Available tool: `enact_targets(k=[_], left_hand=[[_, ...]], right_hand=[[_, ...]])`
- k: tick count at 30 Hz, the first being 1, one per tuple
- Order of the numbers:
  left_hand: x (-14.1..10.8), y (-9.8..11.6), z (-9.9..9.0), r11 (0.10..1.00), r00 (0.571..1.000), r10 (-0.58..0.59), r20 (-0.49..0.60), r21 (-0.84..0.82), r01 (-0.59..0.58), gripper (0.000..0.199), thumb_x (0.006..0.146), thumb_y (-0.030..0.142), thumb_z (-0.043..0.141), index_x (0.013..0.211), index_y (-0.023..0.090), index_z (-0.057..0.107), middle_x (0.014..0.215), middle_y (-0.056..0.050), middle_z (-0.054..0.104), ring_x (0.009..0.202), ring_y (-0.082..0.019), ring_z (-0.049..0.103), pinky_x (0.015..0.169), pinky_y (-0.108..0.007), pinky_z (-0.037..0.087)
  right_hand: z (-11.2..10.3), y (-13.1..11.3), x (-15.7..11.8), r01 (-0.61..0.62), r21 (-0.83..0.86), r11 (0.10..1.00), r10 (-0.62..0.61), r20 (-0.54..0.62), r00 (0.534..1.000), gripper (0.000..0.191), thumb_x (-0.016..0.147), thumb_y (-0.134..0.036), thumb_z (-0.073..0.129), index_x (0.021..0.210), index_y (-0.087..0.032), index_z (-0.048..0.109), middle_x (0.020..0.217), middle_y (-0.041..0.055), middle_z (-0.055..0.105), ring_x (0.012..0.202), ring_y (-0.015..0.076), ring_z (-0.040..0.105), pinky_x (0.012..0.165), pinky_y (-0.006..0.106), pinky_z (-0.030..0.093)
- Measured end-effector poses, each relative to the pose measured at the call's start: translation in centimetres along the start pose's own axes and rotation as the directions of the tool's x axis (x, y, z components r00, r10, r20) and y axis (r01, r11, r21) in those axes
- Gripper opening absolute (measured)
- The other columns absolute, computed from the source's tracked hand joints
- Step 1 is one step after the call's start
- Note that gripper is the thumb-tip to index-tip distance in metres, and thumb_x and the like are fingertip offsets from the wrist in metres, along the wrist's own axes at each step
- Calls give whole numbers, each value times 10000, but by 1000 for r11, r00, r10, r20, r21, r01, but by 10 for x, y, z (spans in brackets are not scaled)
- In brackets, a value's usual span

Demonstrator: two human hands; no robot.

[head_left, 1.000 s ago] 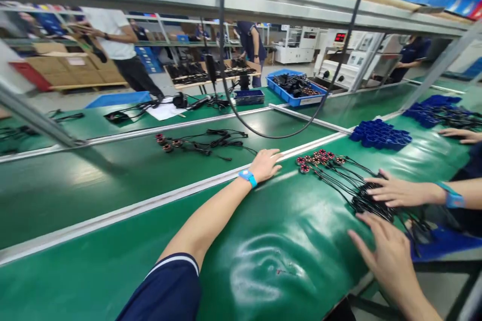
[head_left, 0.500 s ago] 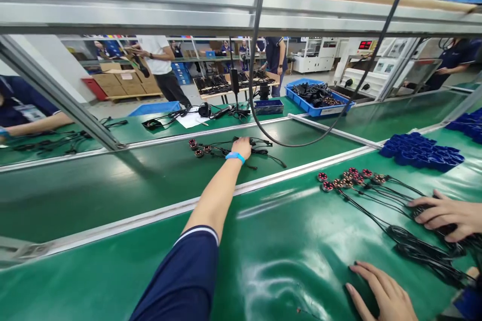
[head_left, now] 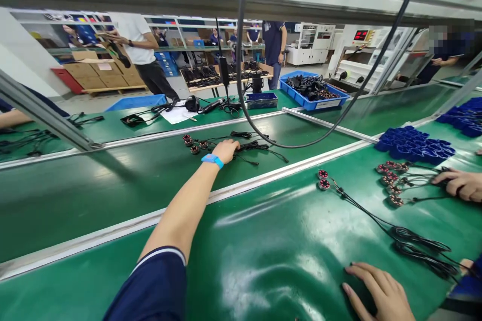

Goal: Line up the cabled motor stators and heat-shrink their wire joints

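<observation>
My left hand [head_left: 226, 151], with a blue wristband [head_left: 213, 161], reaches over the far green belt. Its fingers curl down on the black cables [head_left: 256, 146] of several small motors [head_left: 194, 149]; the fingertips are partly hidden. At the lower right my right hand [head_left: 380, 293] rests on the near green surface, fingers apart and holding nothing. Beyond it lie two motors [head_left: 324, 183] with long black cables [head_left: 422, 248] coiled to the right. A co-worker's hand [head_left: 463, 184] at the right edge grips the cables of a cluster of motors [head_left: 391, 180].
Dark blue ring-like parts [head_left: 414, 144] are grouped on the right. A blue crate [head_left: 314, 103] of cabled parts stands behind the belt. A thick black cable [head_left: 241, 60] hangs in a loop before me. Metal rails [head_left: 188, 205] edge the belt; other people work behind.
My left hand has shifted left along the motor cables. The co-worker's hand has drawn most of the near motors to the right, leaving two. My right hand has hardly moved; the view has shifted.
</observation>
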State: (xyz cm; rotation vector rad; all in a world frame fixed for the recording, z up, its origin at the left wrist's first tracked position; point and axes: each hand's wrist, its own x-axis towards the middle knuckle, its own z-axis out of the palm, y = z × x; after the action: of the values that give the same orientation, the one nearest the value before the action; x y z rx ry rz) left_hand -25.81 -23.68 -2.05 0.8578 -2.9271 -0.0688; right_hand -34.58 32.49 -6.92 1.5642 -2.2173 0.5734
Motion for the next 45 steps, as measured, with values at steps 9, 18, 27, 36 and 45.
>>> enact_targets(k=[9, 18, 27, 36, 45], left_hand=[[-8, 2, 10, 999, 1000, 28, 4, -25, -28, 229, 1000, 292, 585, 1184, 163, 631, 1227, -98, 618, 1174, -251, 576, 1039, -480, 478], [25, 18, 11, 990, 988, -74, -137, -131, 56, 348, 1020, 301, 553, 1332, 150, 531, 1260, -115, 597, 1144, -250, 601, 996, -464, 521], [39, 52, 25, 979, 995, 98, -33, -175, -102, 651, 847, 127, 627, 1462, 229, 442, 1420, -131, 478, 1295, -312, 469, 1100, -469, 428], [-6, 39, 1, 932, 965, 253, 77, -288, -221, 708, 688, 46, 651, 1339, 315, 577, 1266, -46, 568, 1177, -253, 551, 1025, -361, 491], [-5, -44, 9, 878, 890, -454, -50, -193, 437, 813, 818, 355, 625, 1515, 95, 297, 1561, -273, 267, 1469, -481, 221, 1150, -658, 298]], right_hand=[[62, -9, 206, 61, 252, 966, -145, 330, 933, 208, 993, -345, 522, 1139, -231, 616, 1235, 79, 657, 1153, 271, 572, 993, 461, 433], [172, -2, 385, -97, 96, 991, 50, 407, 912, 727, 892, -200, 622, 1541, -149, 299, 1615, 150, 295, 1487, 327, 256, 1194, 506, 250], [188, -20, 374, -178, 169, 969, 58, 545, 837, 305, 935, -176, 542, 1208, -65, 621, 1230, 220, 618, 1136, 309, 608, 972, 401, 462], [165, -8, 368, -194, 509, 838, -172, 585, 792, 362, 992, -412, 479, 944, -156, 731, 888, 52, 722, 799, 155, 666, 745, 262, 522], [140, -53, 312, -58, 561, 825, -78, 215, 973, 284, 916, -308, 630, 1170, -181, 621, 1202, 97, 633, 1166, 257, 531, 1025, 430, 402]])
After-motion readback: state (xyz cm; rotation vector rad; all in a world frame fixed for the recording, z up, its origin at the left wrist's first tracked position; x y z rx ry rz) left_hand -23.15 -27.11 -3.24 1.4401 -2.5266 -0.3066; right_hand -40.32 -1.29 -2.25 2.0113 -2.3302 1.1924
